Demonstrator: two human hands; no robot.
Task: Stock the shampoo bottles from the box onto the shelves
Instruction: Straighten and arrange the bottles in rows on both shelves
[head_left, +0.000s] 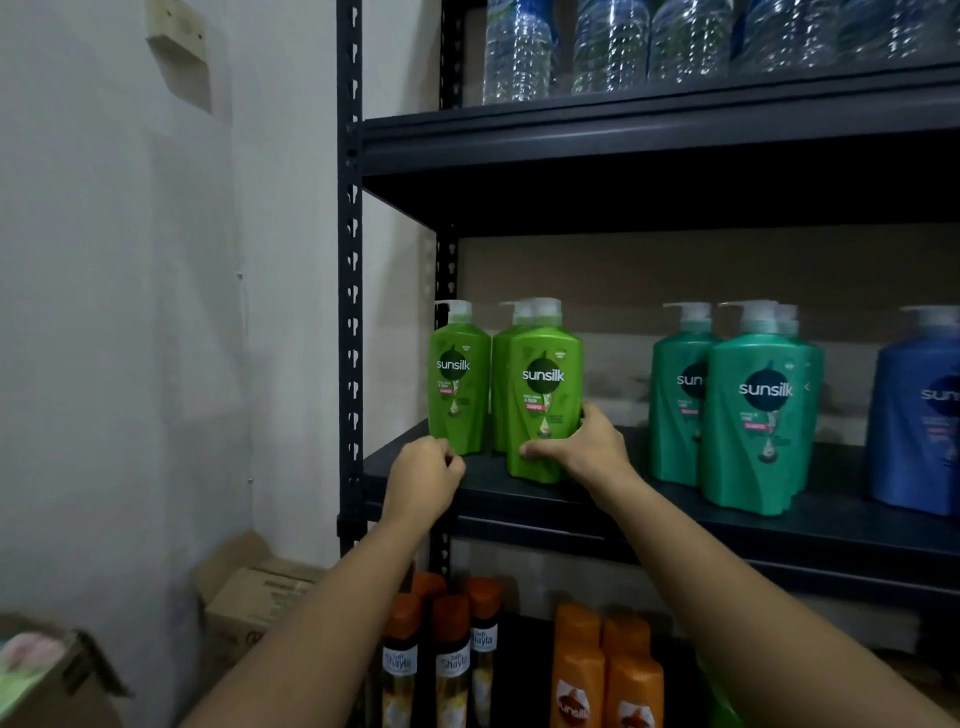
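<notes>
Head view: the right hand (587, 449) grips the base of a light-green Sunsilk shampoo bottle (544, 395) standing upright on the middle shelf (649, 506), beside two matching bottles. The left hand (426, 467), fingers curled and holding nothing, hovers at the shelf edge. Teal Sunsilk bottles (753, 415) stand further right.

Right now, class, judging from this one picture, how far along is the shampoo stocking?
Done: two light green pump bottles stand at the middle shelf's left end, with teal pump bottles and a blue one further right. In hand: the right hand grips a third green bottle standing on the shelf; the left hand is curled by the edge. Left: the box's contents aren't visible.
</notes>
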